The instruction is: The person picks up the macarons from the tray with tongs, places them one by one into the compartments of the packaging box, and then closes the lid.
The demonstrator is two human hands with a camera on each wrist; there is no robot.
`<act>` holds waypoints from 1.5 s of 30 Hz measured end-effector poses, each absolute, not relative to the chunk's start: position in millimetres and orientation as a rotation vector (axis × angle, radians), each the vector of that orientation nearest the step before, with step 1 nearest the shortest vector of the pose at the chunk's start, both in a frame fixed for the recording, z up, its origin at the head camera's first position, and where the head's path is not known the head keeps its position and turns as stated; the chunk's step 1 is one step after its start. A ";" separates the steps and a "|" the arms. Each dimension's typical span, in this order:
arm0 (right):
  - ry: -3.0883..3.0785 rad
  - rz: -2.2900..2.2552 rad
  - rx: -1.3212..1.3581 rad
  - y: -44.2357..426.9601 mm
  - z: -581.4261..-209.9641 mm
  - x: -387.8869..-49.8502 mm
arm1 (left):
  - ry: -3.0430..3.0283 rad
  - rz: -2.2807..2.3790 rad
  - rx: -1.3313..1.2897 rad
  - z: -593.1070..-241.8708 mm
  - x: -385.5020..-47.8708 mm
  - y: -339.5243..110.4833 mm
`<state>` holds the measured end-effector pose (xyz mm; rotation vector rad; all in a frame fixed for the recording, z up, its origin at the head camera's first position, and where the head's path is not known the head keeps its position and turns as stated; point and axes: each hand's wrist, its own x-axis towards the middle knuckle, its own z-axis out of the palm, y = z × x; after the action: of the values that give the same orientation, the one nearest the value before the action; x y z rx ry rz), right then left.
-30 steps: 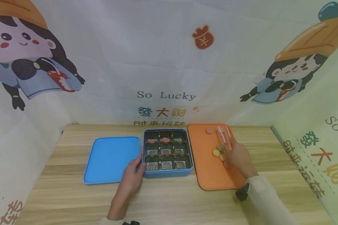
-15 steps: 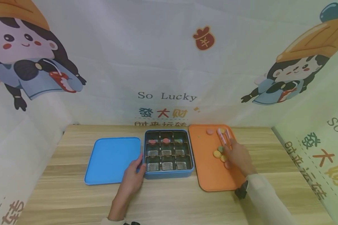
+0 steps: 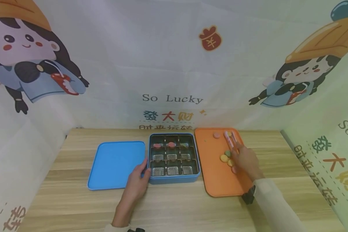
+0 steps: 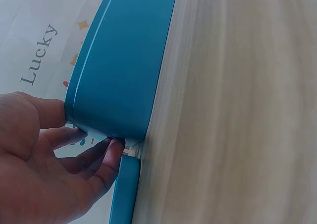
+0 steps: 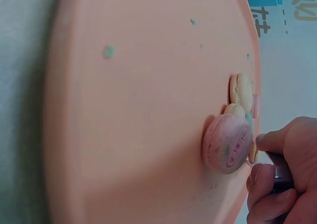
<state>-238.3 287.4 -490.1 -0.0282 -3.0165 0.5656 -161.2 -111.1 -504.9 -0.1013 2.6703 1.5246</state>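
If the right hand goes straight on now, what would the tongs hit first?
Probably the yellow cookie at the tips of the tongs in the right hand, though whether they already touch is unclear. Beyond lies the orange tray's far rim.

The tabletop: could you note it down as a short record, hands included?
left hand: holds the blue box at its near left corner
right hand: holds tongs over the orange tray
tongs: tips either side of a yellow macaron
blue box: nine compartments, pink macarons in back left and middle
orange tray: more macarons, pink, yellow, green
blue lid: left of the box
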 end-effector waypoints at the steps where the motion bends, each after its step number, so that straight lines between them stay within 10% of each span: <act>1: -3.013 0.565 -0.027 288.0 -490.6 -237.8 | 2.671 1.524 -0.100 -504.9 -161.3 -110.9; 45: -2.790 0.652 0.362 227.0 -485.4 -154.2 | 2.668 1.507 -0.112 -504.5 -161.4 -111.0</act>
<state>-154.2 227.0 -485.4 0.3616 -2.7897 0.6520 -161.4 -111.0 -504.5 -0.1124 2.6680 1.5066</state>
